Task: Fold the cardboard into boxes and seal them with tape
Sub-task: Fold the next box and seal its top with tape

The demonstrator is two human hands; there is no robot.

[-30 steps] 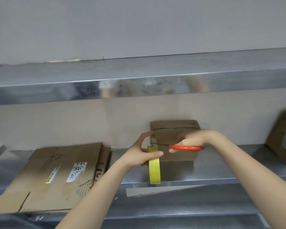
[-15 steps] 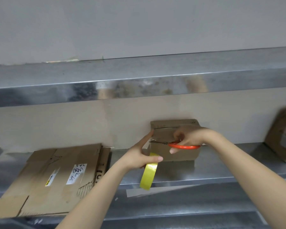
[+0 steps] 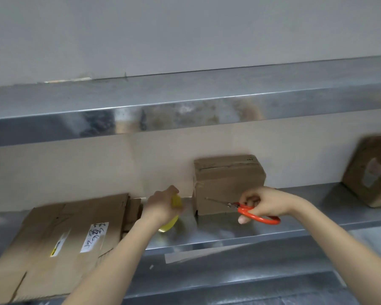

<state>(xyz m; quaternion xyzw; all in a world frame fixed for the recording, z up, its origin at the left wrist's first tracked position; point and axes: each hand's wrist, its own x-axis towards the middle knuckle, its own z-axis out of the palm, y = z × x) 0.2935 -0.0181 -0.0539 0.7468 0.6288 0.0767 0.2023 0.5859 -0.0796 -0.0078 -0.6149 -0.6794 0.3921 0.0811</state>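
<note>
Left hand (image 3: 162, 205): fingers curled tight round the yellow tape roll (image 3: 176, 201). The roll is blurred, part of it sticks out under the palm, and it sits low over the metal shelf (image 3: 330, 197); can't tell if it touches. Right hand (image 3: 267, 203): fingers hooked through the orange loops of the scissors (image 3: 235, 204), gripping them. The blades look closed, with tips pointing at the left fingers but apart from them. The box (image 3: 227, 183) stands on the shelf just behind the right fingers and just right of the left fingers, flaps folded shut. The blades cross in front of its lower face; contact unclear. Flat cardboard (image 3: 64, 234) with white labels lies left of the left fingers, beside the forearm. A second box (image 3: 372, 172) is well right of the right fingers, tilted against the wall.
</note>
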